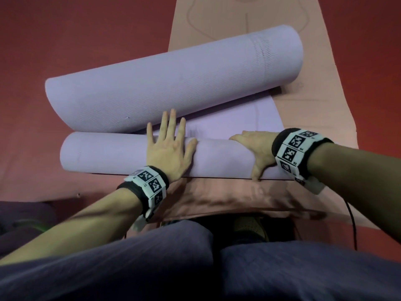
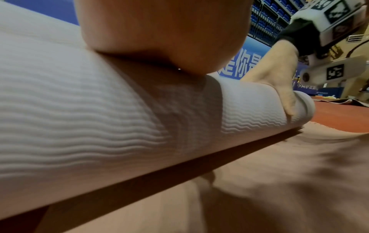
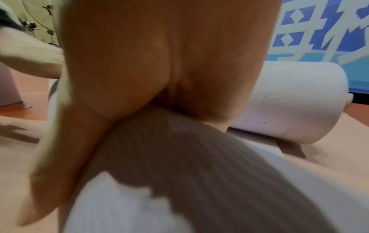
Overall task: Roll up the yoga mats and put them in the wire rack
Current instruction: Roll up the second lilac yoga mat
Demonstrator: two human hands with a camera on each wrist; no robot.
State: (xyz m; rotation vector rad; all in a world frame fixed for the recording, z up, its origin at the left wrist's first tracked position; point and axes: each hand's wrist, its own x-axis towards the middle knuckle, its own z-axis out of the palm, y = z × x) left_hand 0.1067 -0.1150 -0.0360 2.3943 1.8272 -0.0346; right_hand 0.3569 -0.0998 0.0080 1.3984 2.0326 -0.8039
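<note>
Lilac yoga mat (image 1: 121, 155), wavy-ribbed outside, rolled from both ends: tight near roll (image 2: 83, 110) lying across, fatter far roll (image 1: 173, 81) angled, right end farther away, short flat strip (image 1: 227, 124) between them. It sits on a flat, unrolled pink yoga mat (image 1: 227, 196), left ends overhanging its left edge onto the red floor (image 1: 65, 40).

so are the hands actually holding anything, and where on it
Nothing is gripped. The left hand lies flat on the middle of the near roll of the lilac mat; the right hand presses near its right end.
</note>
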